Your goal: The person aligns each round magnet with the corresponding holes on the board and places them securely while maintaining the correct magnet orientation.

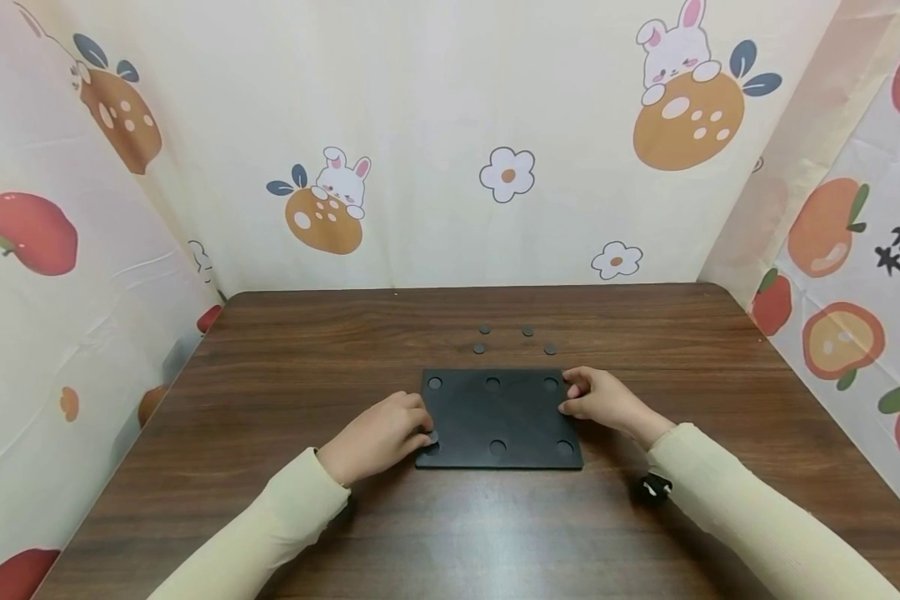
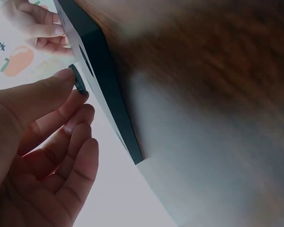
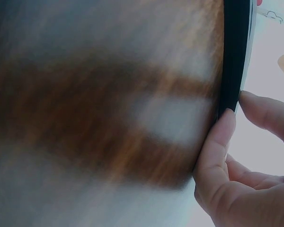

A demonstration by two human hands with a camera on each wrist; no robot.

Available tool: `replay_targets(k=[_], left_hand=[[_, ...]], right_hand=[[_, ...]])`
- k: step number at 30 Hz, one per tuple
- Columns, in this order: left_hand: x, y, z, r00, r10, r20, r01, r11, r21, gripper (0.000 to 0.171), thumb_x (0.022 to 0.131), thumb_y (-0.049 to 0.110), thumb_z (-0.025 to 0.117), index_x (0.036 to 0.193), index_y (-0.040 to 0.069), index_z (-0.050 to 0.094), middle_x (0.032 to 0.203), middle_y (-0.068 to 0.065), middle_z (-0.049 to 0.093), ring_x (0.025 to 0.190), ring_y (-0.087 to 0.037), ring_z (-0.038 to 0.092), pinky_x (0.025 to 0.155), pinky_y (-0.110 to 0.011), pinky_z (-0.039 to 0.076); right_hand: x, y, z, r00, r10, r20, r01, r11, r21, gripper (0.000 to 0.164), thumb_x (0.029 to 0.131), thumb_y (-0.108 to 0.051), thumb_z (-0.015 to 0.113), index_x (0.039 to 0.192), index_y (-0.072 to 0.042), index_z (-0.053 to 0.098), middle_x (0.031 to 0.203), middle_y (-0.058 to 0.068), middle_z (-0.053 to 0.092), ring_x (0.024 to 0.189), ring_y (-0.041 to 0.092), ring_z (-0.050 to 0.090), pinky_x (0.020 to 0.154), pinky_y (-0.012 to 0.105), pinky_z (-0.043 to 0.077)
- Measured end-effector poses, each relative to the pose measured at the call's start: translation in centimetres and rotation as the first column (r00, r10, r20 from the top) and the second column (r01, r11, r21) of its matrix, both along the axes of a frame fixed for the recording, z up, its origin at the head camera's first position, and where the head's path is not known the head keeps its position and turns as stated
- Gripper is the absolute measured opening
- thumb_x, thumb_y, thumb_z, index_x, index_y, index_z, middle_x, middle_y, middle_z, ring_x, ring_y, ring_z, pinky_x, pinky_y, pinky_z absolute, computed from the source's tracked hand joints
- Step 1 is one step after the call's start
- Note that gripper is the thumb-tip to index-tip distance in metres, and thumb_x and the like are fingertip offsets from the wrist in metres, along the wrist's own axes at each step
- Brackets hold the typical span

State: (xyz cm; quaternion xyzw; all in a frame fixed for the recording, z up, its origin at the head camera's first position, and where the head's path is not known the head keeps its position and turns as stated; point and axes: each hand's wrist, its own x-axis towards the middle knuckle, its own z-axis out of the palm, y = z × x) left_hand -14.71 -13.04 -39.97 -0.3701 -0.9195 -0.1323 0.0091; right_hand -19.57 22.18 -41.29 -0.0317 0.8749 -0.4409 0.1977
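A flat black board [image 1: 528, 417] with several round recesses lies on the table, three of them along its far side. My left hand [image 1: 384, 435] pinches a small dark disc [image 2: 77, 79] between thumb and fingertip, close over the recess at the board's near left corner. That disc stands tilted on edge in the left wrist view, and the other fingers are loosely bent. At the opposite side, my right hand [image 1: 607, 403] grips the board's right edge. Its thumb and a finger [image 3: 222, 135] meet that edge in the right wrist view.
Several loose dark discs, among them a near left disc [image 1: 479, 348] and a near right disc [image 1: 550, 349], lie beyond the board on the brown wooden table [image 1: 307, 350]. A printed curtain [image 1: 435, 200] stands behind the table's far edge, with similar cloth at both sides.
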Motion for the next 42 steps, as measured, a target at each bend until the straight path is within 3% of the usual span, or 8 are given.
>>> replay_targets(k=[21,42], left_hand=[[1.4,0.5,0.0,0.988,-0.034,-0.149,0.028,0.998,-0.048,0.005,0.085,0.019,0.077,0.086,0.015,0.073,0.084,0.006,0.061,0.077,-0.009,0.051,0.067,-0.018,0.047],[1.2,0.4,-0.5,0.984,-0.035,-0.175,0.024,0.998,-0.064,0.008,0.083,0.018,0.078,0.083,0.016,0.071,0.083,0.007,0.059,0.077,-0.008,0.050,0.068,-0.019,0.047]], right_hand=[[-0.1,0.1,-0.2,1.000,0.001,-0.008,-0.001,1.000,-0.007,0.063,0.087,-0.005,0.070,0.140,0.009,0.040,0.095,0.009,0.054,0.079,0.015,0.054,0.071,0.026,0.054],[-0.2,0.1,-0.3,1.000,-0.003,-0.005,0.003,1.000,-0.014,0.063,0.087,-0.005,0.071,0.140,0.009,0.040,0.093,0.008,0.054,0.078,0.015,0.054,0.070,0.026,0.053]])
